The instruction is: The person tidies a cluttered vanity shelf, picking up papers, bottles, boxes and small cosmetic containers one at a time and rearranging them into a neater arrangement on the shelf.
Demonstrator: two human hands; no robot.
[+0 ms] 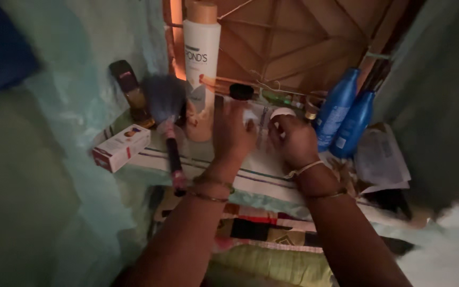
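Nearest me, below the shelf's front edge, I see a stack of folded patterned cloths (261, 234), soft and loosely piled.

Above them, both of my wrists cross the front edge of the cloth-covered shelf (150, 157). My right hand (295, 141) is curled around a small round white jar (281, 114), fingers closed on its side near the top; I judge it light, rigid and smooth, so a grip around the body looks safer than one on the rim. I cannot see whether its lid is on, nor anything inside it. My left hand (233, 133) lies just beside it with the fingers spread and blurred, over something small and white that I cannot make out; I can't tell if it grips anything.

At the shelf's left front corner, a small red and white carton (120, 148) overhangs the edge, closed. Next to it a brush with a dark handle (170, 127) lies with its bristles pointing toward the back.

Further in stands a tall white bottle with a tan cap (201, 69), upright and capped, probably light but easy to topple. On the right, two blue bottles (346, 114) lean together, contents hidden. Beside them a crumpled paper packet (381, 157) sits at the right edge.

At the back left a dark small bottle (131, 93) leans on the wall.
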